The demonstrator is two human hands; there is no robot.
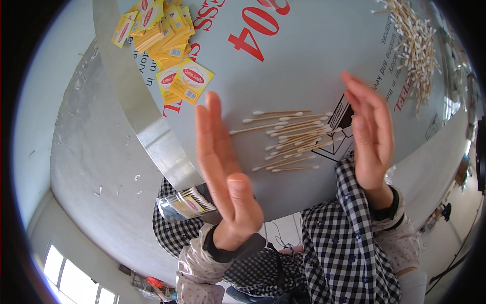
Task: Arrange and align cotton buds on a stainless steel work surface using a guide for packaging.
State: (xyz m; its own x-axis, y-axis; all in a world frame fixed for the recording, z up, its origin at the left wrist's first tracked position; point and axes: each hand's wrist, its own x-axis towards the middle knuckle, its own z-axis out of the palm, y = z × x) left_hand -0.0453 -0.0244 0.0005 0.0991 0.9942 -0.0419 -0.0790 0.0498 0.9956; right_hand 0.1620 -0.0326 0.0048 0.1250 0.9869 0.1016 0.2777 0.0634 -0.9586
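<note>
Several cotton swabs (298,133) with wooden sticks lie loosely side by side on the grey table. My left hand (223,162) is held upright to the left of them, fingers stretched and thumb apart, with nothing in it. On the other side, my right hand (372,131) is raised with its fingers extended and slightly curved, its palm turned toward the swabs and holding nothing. The swabs lie between the two palms; whether a fingertip touches any cannot be told. Beside my left wrist, a clear packet (190,202) of swabs with a yellow card rests at the table's near edge.
A heap of yellow printed cards (164,35) is at the far left, with two loose cards (190,81) nearer. At the far right a large pile of cotton swabs (417,50) spreads out. The table (283,197) has a curved metallic edge on its left.
</note>
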